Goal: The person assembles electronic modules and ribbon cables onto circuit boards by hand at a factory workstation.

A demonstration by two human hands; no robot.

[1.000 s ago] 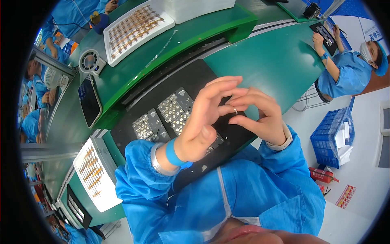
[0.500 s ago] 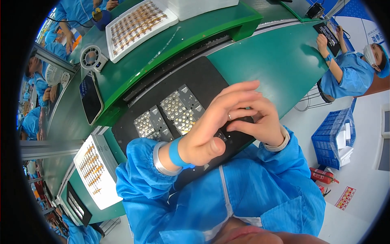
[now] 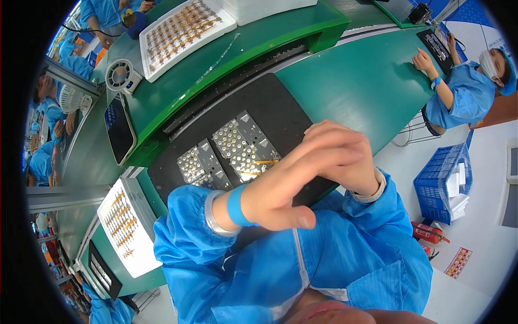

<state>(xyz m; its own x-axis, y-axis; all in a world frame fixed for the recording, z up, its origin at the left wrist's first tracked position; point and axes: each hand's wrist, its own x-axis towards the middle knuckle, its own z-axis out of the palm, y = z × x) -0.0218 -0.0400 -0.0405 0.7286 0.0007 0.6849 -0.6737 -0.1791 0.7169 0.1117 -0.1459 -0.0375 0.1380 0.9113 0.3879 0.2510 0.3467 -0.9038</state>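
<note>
My left hand (image 3: 286,189), with a blue wristband, reaches across to the right with its thumb apart and its fingers stretched over my right hand. Nothing shows in it. My right hand (image 3: 364,167) is bent inward behind those fingers; its own fingertips are hidden, so what they hold, if anything, cannot be seen. Left of the hands, two dark circuit boards (image 3: 251,127) with many round silvery parts lie on a black mat (image 3: 280,100). Thin gold-coloured strips (image 3: 265,162) show on the nearer right part of the boards, beside my left hand.
White trays of copper-coloured parts stand at the back (image 3: 226,27) and at the left (image 3: 135,259). A phone (image 3: 120,129) and a small fan (image 3: 122,75) lie beyond the green ledge (image 3: 291,40). A co-worker (image 3: 458,97) sits at far right, near a blue crate (image 3: 434,186).
My left hand's fingers have come down over my right hand, hiding its fingertips. The gold-coloured strips on the boards have come into sight. The co-worker's hand has shifted slightly.
</note>
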